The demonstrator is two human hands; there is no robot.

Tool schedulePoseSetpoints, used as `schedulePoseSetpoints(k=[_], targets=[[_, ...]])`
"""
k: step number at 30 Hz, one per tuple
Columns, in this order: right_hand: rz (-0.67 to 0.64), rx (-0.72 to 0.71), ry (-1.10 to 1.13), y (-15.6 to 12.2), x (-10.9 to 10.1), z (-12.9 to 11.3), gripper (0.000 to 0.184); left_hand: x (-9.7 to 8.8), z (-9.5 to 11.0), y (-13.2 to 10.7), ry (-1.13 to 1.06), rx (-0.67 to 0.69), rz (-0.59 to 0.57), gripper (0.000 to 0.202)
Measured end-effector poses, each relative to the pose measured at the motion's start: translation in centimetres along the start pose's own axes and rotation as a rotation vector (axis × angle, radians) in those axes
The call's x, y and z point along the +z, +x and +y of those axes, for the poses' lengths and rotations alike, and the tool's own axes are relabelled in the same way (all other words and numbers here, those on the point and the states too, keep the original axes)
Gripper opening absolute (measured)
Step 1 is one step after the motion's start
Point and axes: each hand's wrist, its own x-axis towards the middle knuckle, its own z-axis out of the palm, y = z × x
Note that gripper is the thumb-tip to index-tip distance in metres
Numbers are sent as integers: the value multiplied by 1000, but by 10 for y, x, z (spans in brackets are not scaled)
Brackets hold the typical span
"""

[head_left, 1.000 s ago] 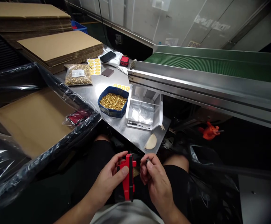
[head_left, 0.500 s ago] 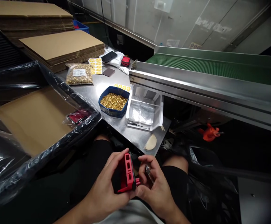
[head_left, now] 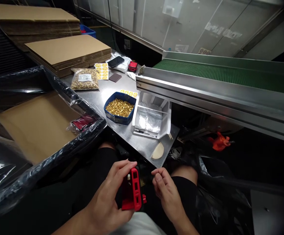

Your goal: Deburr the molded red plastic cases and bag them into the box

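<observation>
My left hand (head_left: 107, 195) is wrapped around a red plastic part (head_left: 136, 189) with rectangular slots along its side and a dark face. A small red knob (head_left: 144, 198) sticks out at its lower right. Just right of the part, not touching it, my right hand (head_left: 165, 192) is closed, thumb and fingers pressed together; whatever lies inside it is hidden. Beyond both hands, on the metal table (head_left: 129, 136), a blue bin (head_left: 118, 120) holds many small gold-coloured metal pieces. A white tray (head_left: 169, 119) beside it contains clear plastic bags (head_left: 148, 121) and a pen.
A box lined with black plastic (head_left: 88, 101) stands at left, with a bagged red item (head_left: 83, 123) inside. Cardboard stacks (head_left: 68, 49), a bag of gold pieces (head_left: 85, 81), a phone (head_left: 116, 61) and another red part (head_left: 132, 66) lie behind. A green conveyor (head_left: 196, 72) runs rightward.
My right hand has drawn away from the red part and its fingers have closed, hiding the shiny metal bits seen in it before. My left hand keeps the part, now slightly lower.
</observation>
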Motion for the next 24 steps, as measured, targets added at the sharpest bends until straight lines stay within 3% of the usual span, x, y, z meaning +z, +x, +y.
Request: schedulePoseSetpoints(k=[3, 7, 11, 13, 18, 24], targets=[[-27, 14, -49, 0, 3, 4, 38, 4, 1, -2, -72, -17, 13, 88], [-87, -20, -50, -7, 6, 10, 44, 4, -2, -1, -607, -177, 19, 88], [-311, 16, 249, -16, 22, 11, 99, -1, -9, 0, -1001, -154, 76, 88], [-387, 47, 383, -20, 33, 3, 110, -4, -9, 0, -1094, -174, 64, 82], [-324, 10, 424, -22, 51, -21, 90, -11, -7, 1, -1107, -224, 70, 78], [-256, -33, 285, -21, 44, -20, 85, -17, -2, 4, -1313, -237, 38, 76]])
